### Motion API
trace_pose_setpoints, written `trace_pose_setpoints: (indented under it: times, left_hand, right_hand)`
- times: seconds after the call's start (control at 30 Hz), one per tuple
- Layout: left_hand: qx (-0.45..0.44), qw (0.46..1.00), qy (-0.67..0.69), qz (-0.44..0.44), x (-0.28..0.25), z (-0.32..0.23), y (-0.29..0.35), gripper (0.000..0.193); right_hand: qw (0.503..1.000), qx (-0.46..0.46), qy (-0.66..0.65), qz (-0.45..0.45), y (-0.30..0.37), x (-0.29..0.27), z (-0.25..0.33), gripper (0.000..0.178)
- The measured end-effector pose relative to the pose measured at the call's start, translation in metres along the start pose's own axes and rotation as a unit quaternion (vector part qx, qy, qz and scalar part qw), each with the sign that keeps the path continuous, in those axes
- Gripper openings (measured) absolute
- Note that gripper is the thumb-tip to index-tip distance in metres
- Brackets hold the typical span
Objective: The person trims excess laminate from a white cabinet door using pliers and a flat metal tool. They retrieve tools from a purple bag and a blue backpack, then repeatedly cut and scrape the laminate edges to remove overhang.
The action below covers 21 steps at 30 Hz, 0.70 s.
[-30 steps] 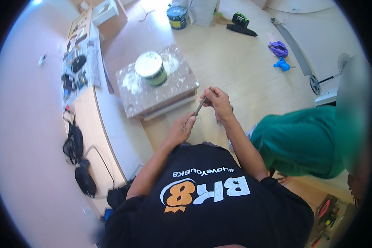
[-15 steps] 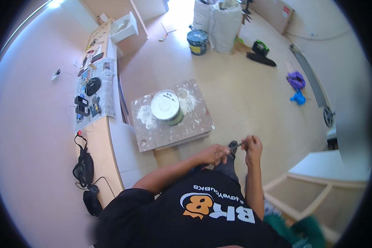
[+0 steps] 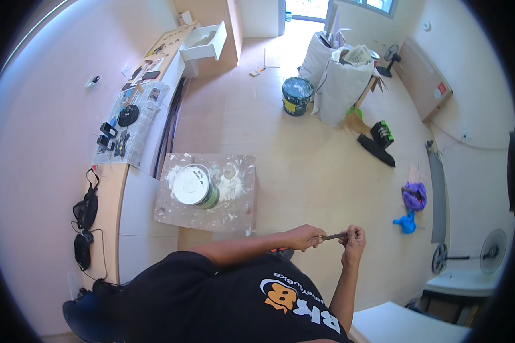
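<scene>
A thin, dark, stick-like tool (image 3: 333, 236) spans the gap between my two hands in front of my body; its exact kind is too small to make out. My left hand (image 3: 304, 237) is closed round its left end. At the other end, the bent fingers of my right hand (image 3: 353, 240) pinch it. To the left of my hands, a tin (image 3: 191, 184) with a white lid and green side stands upright on a low, paint-spattered platform (image 3: 243, 206). Neither hand touches the tin.
Along the left wall runs a long counter (image 3: 106, 200) with newspaper, small tools and an open drawer (image 3: 205, 41). Farther off stand a dark bucket (image 3: 297, 97) and white sacks (image 3: 343, 86). Purple (image 3: 414, 197) and blue bags (image 3: 406, 223) lie right, near a fan (image 3: 492, 251).
My view has swung, showing more of the room's far end and right side. The stick-like tool stays between my hands and now shows more of its length.
</scene>
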<state>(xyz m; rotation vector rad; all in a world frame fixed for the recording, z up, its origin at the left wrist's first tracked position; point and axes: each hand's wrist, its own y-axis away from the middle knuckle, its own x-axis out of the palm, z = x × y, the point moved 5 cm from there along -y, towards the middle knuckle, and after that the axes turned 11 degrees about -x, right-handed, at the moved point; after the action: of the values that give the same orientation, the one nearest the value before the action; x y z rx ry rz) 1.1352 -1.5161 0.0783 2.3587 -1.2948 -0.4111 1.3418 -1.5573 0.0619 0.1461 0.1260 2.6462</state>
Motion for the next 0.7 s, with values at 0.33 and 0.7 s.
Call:
trace_pose_setpoints:
  times: [0.33,0.7]
  left_hand:
    - [-0.027,0.994,0.071,-0.079,-0.130,0.019,-0.078,0.036]
    - [-0.021,0.986,0.026,-0.164,-0.375,-0.039,-0.150,0.051]
  right_hand:
    - [0.985,0.037,-0.019,0.169,-0.180,0.113,-0.025,0.019]
    - [0.965,0.067,-0.004,0.252,-0.410,0.293,-0.003,0.020]
